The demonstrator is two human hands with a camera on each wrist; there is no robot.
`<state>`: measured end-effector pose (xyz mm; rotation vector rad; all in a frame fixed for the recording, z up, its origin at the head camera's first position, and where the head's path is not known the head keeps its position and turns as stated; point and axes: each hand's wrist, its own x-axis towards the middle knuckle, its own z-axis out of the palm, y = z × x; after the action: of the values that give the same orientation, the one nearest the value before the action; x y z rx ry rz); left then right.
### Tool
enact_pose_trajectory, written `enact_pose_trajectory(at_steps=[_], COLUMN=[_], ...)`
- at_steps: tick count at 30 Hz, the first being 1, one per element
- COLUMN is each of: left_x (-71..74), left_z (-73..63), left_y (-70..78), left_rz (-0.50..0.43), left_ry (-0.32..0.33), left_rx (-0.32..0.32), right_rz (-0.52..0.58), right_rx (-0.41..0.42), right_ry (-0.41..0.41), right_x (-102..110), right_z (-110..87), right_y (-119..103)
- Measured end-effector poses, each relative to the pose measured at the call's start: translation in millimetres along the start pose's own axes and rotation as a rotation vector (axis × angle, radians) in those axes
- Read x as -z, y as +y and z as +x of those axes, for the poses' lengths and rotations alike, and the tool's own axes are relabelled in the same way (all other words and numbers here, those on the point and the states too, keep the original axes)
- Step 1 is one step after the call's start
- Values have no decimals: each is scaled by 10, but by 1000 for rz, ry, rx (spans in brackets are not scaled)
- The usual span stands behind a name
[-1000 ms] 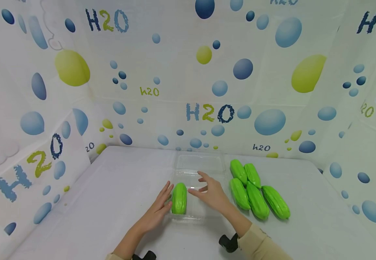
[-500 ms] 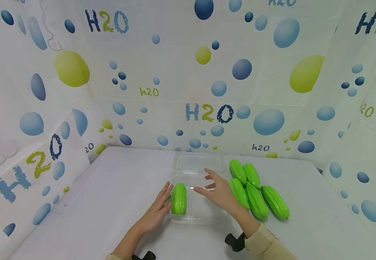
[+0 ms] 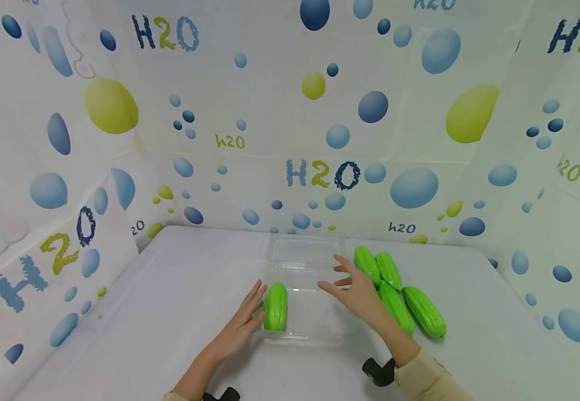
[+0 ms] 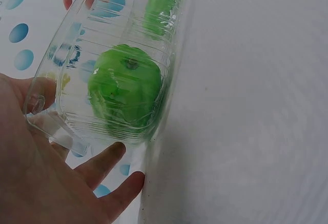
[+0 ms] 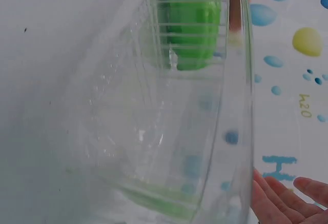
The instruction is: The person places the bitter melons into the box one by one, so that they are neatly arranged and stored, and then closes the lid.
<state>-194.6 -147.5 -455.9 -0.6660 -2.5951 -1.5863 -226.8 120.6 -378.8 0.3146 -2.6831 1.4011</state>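
A clear plastic clamshell container [image 3: 315,314] lies with its lid [image 3: 307,250] folded back away from me. Along its left side rests one long, ridged green vegetable [image 3: 276,307], whose blunt end [image 4: 128,83] shows through the clear wall in the left wrist view. My left hand [image 3: 239,324] is at the container's left side, its fingers extended and the thumb at the rim. Over the right part of the container hovers my right hand [image 3: 355,289], fingers apart and holding nothing. It covers part of the green pile beyond it.
Several similar green vegetables [image 3: 424,312] lie on the white table [image 3: 189,278] to the right of the container. Black wrist mounts [image 3: 380,372] sit under both forearms. A curtain [image 3: 249,100] with blue and yellow spots hangs behind the table.
My right hand has moved from beside the vegetable in the container rightward toward the pile, with its fingers still spread. My left hand and the vegetable in the container have stayed in place.
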Motion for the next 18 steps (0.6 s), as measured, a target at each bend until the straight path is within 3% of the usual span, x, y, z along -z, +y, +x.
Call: enact_pose_trajectory(at_steps=[18], left_x=[6], left_z=[-4], left_y=[21], left_rz=[13], left_ry=[2], left_rx=[7], right_rz=[-34], right_rx=[0], right_ry=[36], right_x=[317], right_z=[-40], right_y=[190])
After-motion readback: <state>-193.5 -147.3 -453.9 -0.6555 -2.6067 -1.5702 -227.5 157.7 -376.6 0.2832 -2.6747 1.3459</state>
